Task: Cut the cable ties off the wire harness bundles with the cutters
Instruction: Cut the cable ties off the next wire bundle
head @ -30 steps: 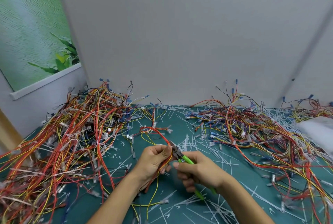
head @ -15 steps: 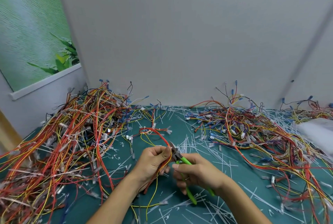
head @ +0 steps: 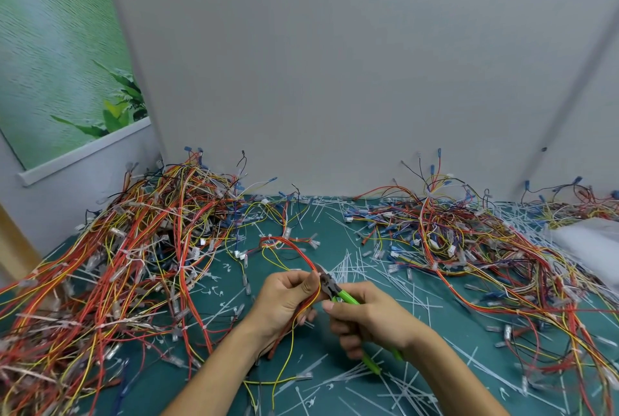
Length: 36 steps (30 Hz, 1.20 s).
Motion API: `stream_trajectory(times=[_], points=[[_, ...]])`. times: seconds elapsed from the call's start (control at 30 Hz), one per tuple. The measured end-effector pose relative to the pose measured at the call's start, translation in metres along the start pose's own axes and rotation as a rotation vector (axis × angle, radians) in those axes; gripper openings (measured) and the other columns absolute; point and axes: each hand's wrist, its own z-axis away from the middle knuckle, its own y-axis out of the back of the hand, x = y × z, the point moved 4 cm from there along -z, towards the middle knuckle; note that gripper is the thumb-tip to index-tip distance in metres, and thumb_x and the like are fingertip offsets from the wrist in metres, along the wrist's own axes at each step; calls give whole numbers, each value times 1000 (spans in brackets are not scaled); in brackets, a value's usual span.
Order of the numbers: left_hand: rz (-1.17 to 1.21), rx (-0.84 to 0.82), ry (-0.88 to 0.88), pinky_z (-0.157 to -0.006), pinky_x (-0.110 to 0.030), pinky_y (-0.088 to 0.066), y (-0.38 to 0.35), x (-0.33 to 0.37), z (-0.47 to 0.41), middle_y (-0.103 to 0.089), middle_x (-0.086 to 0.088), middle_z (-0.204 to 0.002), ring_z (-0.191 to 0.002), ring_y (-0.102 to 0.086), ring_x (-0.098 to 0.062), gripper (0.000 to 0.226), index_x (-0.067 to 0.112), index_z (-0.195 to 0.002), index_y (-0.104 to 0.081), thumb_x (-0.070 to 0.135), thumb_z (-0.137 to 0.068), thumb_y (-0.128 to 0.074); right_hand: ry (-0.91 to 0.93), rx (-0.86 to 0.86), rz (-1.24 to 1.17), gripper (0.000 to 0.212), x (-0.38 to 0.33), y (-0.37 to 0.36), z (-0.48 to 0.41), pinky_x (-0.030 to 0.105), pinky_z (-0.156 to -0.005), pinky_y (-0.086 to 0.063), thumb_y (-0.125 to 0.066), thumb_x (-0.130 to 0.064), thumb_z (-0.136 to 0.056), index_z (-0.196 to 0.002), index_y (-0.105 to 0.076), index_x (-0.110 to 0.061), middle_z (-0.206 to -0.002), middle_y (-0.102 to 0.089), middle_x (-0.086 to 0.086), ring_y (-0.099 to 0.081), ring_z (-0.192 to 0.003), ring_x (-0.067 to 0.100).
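- While the left hand curls round a thin wire harness bundle at near centre, pinching its red, orange and yellow wires between thumb and fingers, the right hand grips the cutters with fingers wrapped round the green handles
- bundle loops up and away from the left hand toward the far side; its loose ends hang below the hand toward the near edge
- cutters' dark head points far-left, right against the bundle just beside the left thumb; handle ends stick out under the right hand on the near side; whether the blades are biting on a tie cannot be told, too small
- hands close together, just above the teal mat
- left heap of tangled harnesses covers the mat's left side, piled up to the wall
- right heap spreads along the far right and down the right edge
- cut cable ties, thin white strips, litter the mat between the heaps and around both hands
- white bag lies at the far right, wires around it
- green plant poster hangs at far left
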Motion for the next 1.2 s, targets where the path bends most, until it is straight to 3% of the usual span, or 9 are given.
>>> stream_trajectory(times=[0.13, 0.23, 0.33, 0.53, 0.73, 0.9, 1.07, 1.2], points=[[-13, -12, 0, -35, -19, -35, 0, 1, 1, -48, -7, -47, -31, -42, -13, 64, 12, -60, -71, 70, -40, -91, 28, -45, -11, 11, -2, -1, 1, 28, -54, -44, -63, -23, -98, -94, -72, -18, -68, -34, 4, -41, -57, 18], [-34, -18, 6, -33, -17, -32, 0, 4, 2, -49, -8, -47, -32, -45, -13, 65, 13, -58, -70, 71, -38, -91, 39, -58, -25, 12, 0, -1, -1, 36, -61, -54, -64, -19, -95, -101, -69, -9, -72, -42, 10, -52, -63, 24], [-36, -14, 8, -33, -16, -32, 1, 4, 3, -50, -10, -48, -32, -46, -13, 66, 12, -60, -70, 71, -38, -91, 47, -66, -30, 10, 1, -1, -2, 39, -63, -58, -64, -19, -96, -99, -70, -11, -73, -49, 10, -56, -64, 26], [-50, 28, -1, -33, -17, -33, 3, 2, 1, -54, -13, -53, -32, -45, -15, 72, 8, -63, -67, 71, -38, -91, 43, -3, 47, 13, 4, 2, -4, 30, -50, -49, -65, -31, -98, -92, -70, -20, -68, -47, 4, -50, -52, 21], [-33, 18, -6, -34, -16, -35, 2, 1, 1, -52, -12, -51, -33, -42, -16, 68, 9, -63, -69, 69, -40, -92, 28, 20, 69, 17, 3, 3, -3, 27, -48, -44, -62, -23, -104, -92, -73, -22, -65, -44, 2, -43, -51, 19], [-55, 23, 4, -34, -16, -33, 3, 2, 1, -51, -11, -52, -33, -44, -15, 73, 7, -66, -67, 71, -39, -91, 34, -11, 26, 12, 1, 0, -2, 28, -50, -44, -63, -23, -101, -94, -72, -18, -63, -41, -3, -40, -51, 17], [-84, 25, 1, -33, -16, -31, 3, 3, 2, -52, -11, -49, -31, -44, -11, 85, 0, -74, -64, 74, -39, -89, 41, -46, -12, 16, 1, -2, -3, 37, -61, -55, -64, -23, -97, -101, -66, -8, -69, -47, 4, -53, -60, 23], [-93, 28, 1, -33, -16, -32, 4, 2, 1, -53, -10, -49, -31, -45, -12, 82, 2, -71, -65, 74, -40, -89, 54, -47, -1, 14, 2, -2, -3, 39, -61, -56, -63, -24, -97, -98, -68, -11, -70, -50, 4, -54, -61, 24]])
